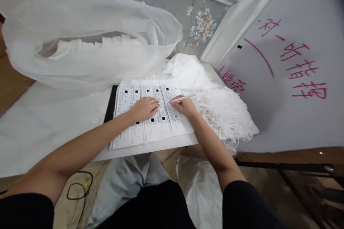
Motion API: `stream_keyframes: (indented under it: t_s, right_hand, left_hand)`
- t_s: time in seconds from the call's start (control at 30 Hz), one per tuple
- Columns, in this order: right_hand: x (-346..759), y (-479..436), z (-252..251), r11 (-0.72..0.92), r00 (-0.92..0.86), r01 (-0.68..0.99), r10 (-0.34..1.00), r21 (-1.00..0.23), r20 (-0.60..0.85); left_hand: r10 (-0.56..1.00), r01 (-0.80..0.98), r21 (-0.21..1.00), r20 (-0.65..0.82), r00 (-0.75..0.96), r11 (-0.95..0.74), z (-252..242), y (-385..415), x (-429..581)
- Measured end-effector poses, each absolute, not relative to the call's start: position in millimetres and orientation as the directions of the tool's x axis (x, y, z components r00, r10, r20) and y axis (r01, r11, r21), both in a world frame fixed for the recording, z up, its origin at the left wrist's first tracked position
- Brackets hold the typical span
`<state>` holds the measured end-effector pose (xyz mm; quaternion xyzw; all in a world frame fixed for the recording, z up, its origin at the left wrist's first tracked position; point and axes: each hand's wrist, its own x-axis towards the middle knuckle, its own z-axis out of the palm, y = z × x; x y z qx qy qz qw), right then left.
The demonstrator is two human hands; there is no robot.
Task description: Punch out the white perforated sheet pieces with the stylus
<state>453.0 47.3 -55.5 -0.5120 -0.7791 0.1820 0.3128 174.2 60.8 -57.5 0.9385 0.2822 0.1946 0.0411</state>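
Several white die-cut sheets with round outlines and small black square holes lie side by side over a black mat on a white table. My left hand rests palm down on the middle sheet, fingers lying flat and holding nothing. My right hand pinches a thin white stick tool. The tool's tip touches the right-hand sheet.
A heap of thin white scrap strips lies right of the sheets, with crumpled white material behind it. A large translucent plastic bag stands open at the back left. A white board with red writing leans at the right. A black cable lies on the floor.
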Motion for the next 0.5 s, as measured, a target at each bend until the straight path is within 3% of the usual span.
stream_keyframes:
  t_s: [0.23, 0.37, 0.5]
  right_hand:
    - [447.3, 36.8, -55.5, 0.568, -0.464, 0.798, 0.791, -0.199, 0.398]
    - [444.0, 35.7, -59.0, 0.538, -0.463, 0.839, 0.786, -0.085, 0.411]
    - [442.0, 38.2, -63.7, 0.512, -0.437, 0.857, 0.782, -0.06, 0.444]
  left_hand:
    - [0.574, 0.545, 0.185, 0.203, 0.793, -0.818, -53.2, 59.4, 174.2]
    - [0.483, 0.465, 0.188, 0.06, 0.874, -0.865, -49.1, 60.4, 176.1]
    - [0.445, 0.438, 0.203, -0.012, 0.896, -0.876, -46.3, 62.7, 176.3]
